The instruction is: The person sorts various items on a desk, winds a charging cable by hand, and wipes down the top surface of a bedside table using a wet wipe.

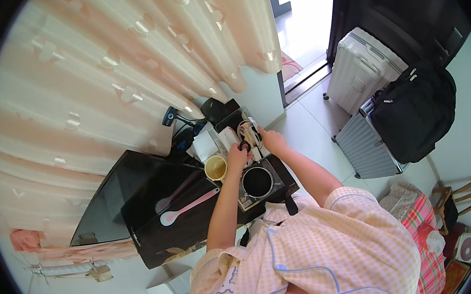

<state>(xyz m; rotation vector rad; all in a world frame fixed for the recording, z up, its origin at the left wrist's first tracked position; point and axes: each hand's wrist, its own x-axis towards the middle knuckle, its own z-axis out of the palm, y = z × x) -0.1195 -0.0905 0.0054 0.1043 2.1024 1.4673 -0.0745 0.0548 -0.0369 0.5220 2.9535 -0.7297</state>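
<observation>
Over the cluttered end of a dark glossy surface, my left hand is closed around a small black item, too small to name. Close by on the right, my right hand pinches something dark at the edge of a holder with cables. A yellow cup stands just left of my left wrist. Below my hands sits a round black-topped device. A pink and white spoon lies on the dark surface. White papers or boxes are behind the cup.
A webcam stands near the curtain. A large black screen or panel is at the left. Two suitcases and a black backpack stand on the floor at the right, near a doorway.
</observation>
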